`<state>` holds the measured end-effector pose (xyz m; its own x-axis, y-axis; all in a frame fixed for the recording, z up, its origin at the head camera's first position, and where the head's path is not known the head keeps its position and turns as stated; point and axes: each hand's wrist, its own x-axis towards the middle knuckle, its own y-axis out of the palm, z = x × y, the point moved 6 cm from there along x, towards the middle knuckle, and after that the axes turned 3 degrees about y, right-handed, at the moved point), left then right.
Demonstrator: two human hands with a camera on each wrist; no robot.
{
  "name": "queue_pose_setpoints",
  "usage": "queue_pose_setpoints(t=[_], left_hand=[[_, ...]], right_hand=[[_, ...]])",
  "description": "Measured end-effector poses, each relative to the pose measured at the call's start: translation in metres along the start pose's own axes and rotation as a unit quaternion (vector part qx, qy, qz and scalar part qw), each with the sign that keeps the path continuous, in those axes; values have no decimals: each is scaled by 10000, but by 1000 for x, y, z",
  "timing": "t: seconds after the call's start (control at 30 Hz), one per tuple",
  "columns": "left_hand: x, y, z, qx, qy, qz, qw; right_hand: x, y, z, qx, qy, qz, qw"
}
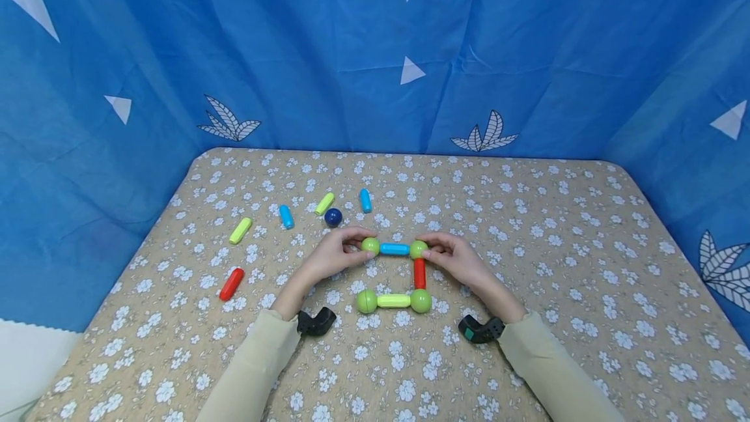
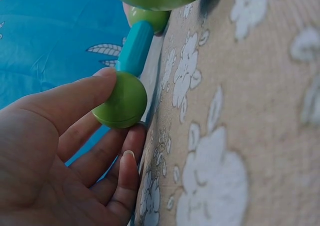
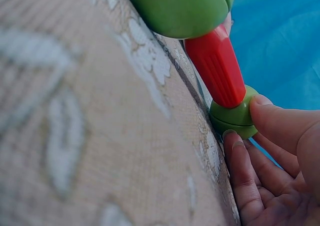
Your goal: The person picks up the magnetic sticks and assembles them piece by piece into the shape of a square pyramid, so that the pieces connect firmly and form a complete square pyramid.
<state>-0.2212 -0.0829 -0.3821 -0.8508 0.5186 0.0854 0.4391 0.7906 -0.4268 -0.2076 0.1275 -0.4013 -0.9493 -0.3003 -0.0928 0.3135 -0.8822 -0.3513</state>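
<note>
Blue fabric [image 1: 328, 38] hangs from nine o'clock through twelve to three (positions taken about the three-sided frame [image 1: 419, 271] in the head view, twelve pointing away from the person). White triangles and leaf sprigs are printed on it. Before it spreads a tan tablecloth [image 1: 586, 344] with white flowers, its far corners rounded. A white surface [image 1: 35, 363] shows between eight and nine.

Pale sleeves [image 1: 252, 366] enter from eight and four. The left hand [image 1: 335, 256], between nine and ten, has thumb and fingers clamped on the far-left green ball [image 1: 370, 246]; the right hand [image 1: 456, 258], near three, is likewise clamped on the far-right green ball [image 1: 418, 249].

The frame lies on the cloth between the hands, its nine o'clock side open: a blue rod [image 1: 394, 249] at twelve, a red rod [image 1: 419, 275] at three, a yellow-green rod [image 1: 394, 301] at six. Green balls [image 1: 420, 301] also form the near corners; in each wrist view one looms close and covers part of the frame.

Black wrist devices [image 1: 316, 322] sit at eight and four. Loose rods [image 1: 240, 230] fan from nine to past eleven: red, yellow-green, blue, yellow-green, blue. The left arm stands between the frame and the red one. Smallest, a navy ball [image 1: 333, 217] rests between ten and eleven, just beside a yellow-green rod.
</note>
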Motion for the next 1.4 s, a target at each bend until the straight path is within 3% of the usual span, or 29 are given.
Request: queue_pose_setpoints(t=[0.87,1.1,1.4], left_hand=[[-2,-2,4,-99,29,23,9999],[6,2,44,-129,13,-63,9999],[3,-3,47,-264,-172,-111,9994]], right_hand=[[-1,0,4,-104,90,-59,9999],[12,-2,-34,-103,91,-89,9999],[12,-2,-35,-104,31,-85,9999]])
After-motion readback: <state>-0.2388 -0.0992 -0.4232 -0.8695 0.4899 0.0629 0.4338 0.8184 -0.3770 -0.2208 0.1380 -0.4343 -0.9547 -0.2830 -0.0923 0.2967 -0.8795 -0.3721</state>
